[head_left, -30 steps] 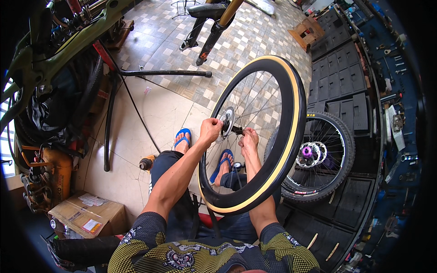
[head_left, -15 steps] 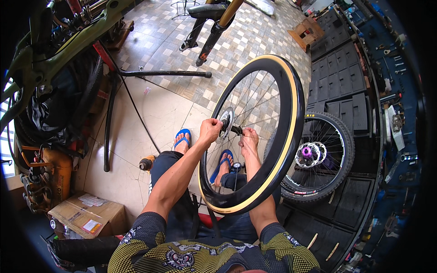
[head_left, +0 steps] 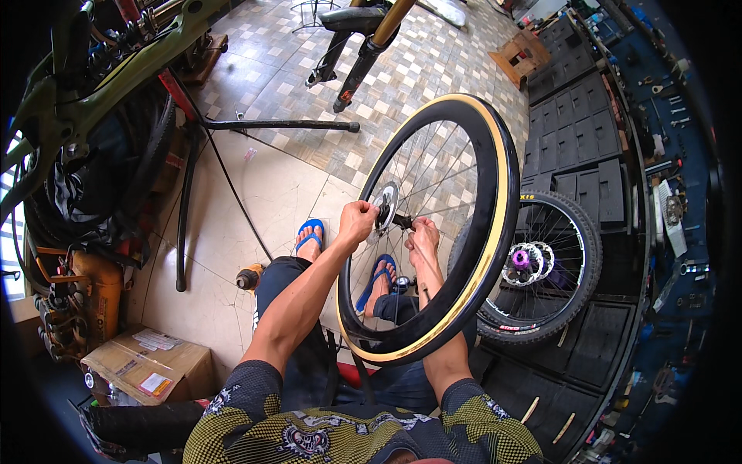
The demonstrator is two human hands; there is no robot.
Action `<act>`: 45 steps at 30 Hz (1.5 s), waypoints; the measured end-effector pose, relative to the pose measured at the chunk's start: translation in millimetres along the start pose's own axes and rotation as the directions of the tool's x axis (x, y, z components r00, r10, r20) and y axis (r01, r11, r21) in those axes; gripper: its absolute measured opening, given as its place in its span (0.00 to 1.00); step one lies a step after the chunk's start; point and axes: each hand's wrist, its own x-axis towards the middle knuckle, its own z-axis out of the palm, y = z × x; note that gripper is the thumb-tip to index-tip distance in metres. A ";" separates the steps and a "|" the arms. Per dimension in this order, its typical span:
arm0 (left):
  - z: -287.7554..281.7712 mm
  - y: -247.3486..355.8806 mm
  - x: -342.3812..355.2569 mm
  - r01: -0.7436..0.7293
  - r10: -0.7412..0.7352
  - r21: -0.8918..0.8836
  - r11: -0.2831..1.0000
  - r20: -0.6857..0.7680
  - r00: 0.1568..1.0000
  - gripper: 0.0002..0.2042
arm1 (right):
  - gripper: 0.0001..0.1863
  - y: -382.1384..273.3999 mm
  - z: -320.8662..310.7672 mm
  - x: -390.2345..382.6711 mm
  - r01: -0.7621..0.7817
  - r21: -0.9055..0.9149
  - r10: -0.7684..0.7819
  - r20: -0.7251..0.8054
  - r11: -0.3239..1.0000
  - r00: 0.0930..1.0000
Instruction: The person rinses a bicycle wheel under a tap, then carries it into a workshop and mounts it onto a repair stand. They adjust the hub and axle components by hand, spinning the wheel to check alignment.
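Note:
A bicycle wheel (head_left: 485,205) with a deep black rim and a tan-sided tyre stands tilted in front of me, off the floor. My left hand (head_left: 359,223) is closed, pinching the axle end beside the disc brake rotor (head_left: 391,198). On the other side of the black hub (head_left: 401,222), my right hand (head_left: 423,240) is closed on the opposite axle end, its fingertips partly hidden. The near part of the rim and tyre passes across my right forearm.
A second wheel (head_left: 581,290) with a knobbly tyre and purple hub leans against black drawers (head_left: 576,139) at right. Repair-stand legs (head_left: 282,125) spread at left, under a green bike frame (head_left: 116,73). A fork (head_left: 363,69) hangs ahead. A cardboard box (head_left: 147,363) sits lower left.
The wheel has turned about its axle: spokes have shifted and a small dark stem now shows near my right forearm. Both hands stay in nearly the same place.

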 end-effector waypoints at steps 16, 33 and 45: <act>0.7 2.3 -3.4 -0.012 0.012 -0.006 1.000 -0.015 1.000 0.13 | 0.08 -1.2 4.5 -3.8 -0.022 -0.031 0.020 -0.073 0.999 0.997; 3.5 -2.9 -5.9 -0.038 0.038 0.024 0.999 0.001 0.999 0.10 | 0.08 -14.4 13.6 -17.8 -0.139 0.041 0.142 -0.074 0.989 0.987; 15.9 -22.9 -23.2 -0.145 0.151 0.169 0.975 -0.020 0.988 0.11 | 0.12 -24.8 -19.6 -19.1 -0.292 0.004 0.284 0.220 0.956 0.933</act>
